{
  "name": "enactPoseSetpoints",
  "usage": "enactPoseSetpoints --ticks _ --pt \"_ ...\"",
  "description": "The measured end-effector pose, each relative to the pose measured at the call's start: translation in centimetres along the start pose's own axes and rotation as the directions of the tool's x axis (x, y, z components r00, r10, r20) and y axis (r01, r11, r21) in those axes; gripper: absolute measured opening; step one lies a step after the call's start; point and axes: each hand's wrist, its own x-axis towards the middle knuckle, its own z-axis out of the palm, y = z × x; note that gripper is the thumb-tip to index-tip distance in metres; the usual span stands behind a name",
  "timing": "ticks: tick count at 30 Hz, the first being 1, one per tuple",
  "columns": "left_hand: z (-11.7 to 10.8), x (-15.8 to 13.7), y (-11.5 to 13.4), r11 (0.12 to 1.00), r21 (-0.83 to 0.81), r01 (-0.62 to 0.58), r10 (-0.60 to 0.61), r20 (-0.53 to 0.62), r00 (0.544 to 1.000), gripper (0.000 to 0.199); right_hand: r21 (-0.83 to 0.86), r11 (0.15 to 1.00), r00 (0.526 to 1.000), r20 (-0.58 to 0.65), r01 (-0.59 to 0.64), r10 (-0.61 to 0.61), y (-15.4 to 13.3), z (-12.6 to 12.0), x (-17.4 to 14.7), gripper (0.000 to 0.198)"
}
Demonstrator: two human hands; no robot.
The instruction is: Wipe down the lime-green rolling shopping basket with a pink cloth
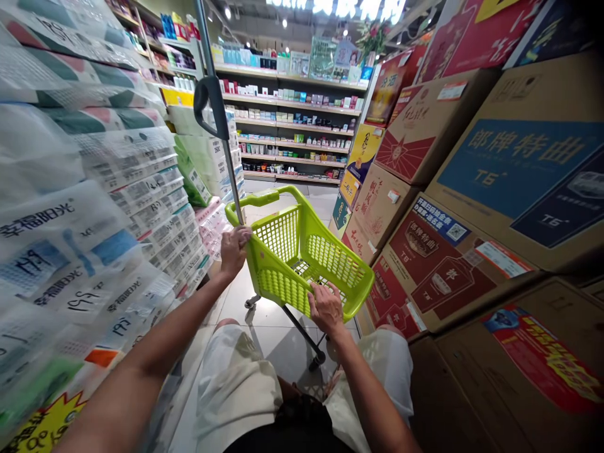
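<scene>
A lime-green shopping cart with perforated sides stands before me, its basket holding nothing that I can see. My left hand is closed on the cart's left corner, right beside the foot of a metal pole. That pole rises from the corner and carries a dark looped grip higher up. My right hand grips the near rim of the basket, its fingers curled over the edge. The fingertips inside the basket are partly hidden. Below the basket, a dark leg ends in a caster.
Plastic-wrapped tissue packs are stacked high on my left. Cardboard liquor cartons form a wall close on my right. Beyond the cart, a tiled floor leads to shelves of small boxes and bottles. My knees flank the cart's near side.
</scene>
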Motion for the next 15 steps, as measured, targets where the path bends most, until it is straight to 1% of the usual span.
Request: enactPoseSetpoints --ticks 1,2,3,4,5,8,9,10,12,13,14,15 --pt "0.3 -0.4 -0.2 0.996 0.034 0.085 -0.082 -0.082 0.993 0.042 -0.001 1.000 1.000 -0.001 -0.001 0.001 0.0 0.0 0.0 0.037" --pt "0.6 -1.0 -0.3 0.988 0.054 0.144 -0.136 -0.128 0.982 0.044 0.000 1.000 1.000 -0.001 -0.004 0.004 0.0 0.0 0.0 0.037" --pt "1.0 -1.6 -0.2 0.984 0.061 0.168 -0.159 -0.139 0.978 0.044 0.001 1.000 1.000 -0.003 -0.008 0.008 0.0 0.0 0.0 0.036" --pt "1.5 -2.3 -0.1 0.986 0.052 0.160 -0.153 -0.125 0.980 0.043 0.002 1.000 1.000 -0.003 -0.009 0.009 0.1 0.1 0.0 0.036" --pt "2.0 -3.0 0.1 0.992 0.034 0.124 -0.120 -0.096 0.988 0.042 0.002 1.000 1.000 -0.003 -0.009 0.009 0.1 0.1 0.0 0.036" --pt "3.1 -4.5 0.7 0.998 -0.032 -0.047 0.047 0.006 0.999 0.039 0.001 1.000 1.000 0.003 0.008 -0.008 0.3 0.1 0.1 0.036" --pt "3.2 -4.6 0.7 0.997 -0.037 -0.070 0.071 0.016 0.997 0.039 0.000 1.000 1.000 0.006 0.013 -0.013 0.4 0.0 0.2 0.036" --pt "3.2 -4.5 0.6 0.998 -0.025 -0.059 0.059 0.003 0.998 0.040 0.000 1.000 1.000 0.012 0.016 -0.016 0.4 -0.1 0.2 0.036" --pt "3.0 -4.1 0.2 1.000 0.025 0.010 -0.008 -0.079 0.997 0.042 0.002 1.000 1.000 0.028 0.013 -0.014 0.5 -0.3 0.3 0.036" --pt "3.0 -4.0 0.0 0.999 0.045 0.026 -0.021 -0.112 0.993 0.043 0.003 1.000 0.999 0.039 0.010 -0.010 0.5 -0.4 0.3 0.036" --pt "3.0 -4.0 -0.2 0.998 0.057 0.010 -0.003 -0.117 0.993 0.043 0.004 1.000 0.999 0.050 0.008 -0.008 0.5 -0.5 0.4 0.036" --pt "3.1 -4.2 -0.4 0.997 0.060 -0.044 0.049 -0.085 0.995 0.043 0.007 1.000 0.998 0.059 0.007 -0.007 0.5 -0.6 0.4 0.037"
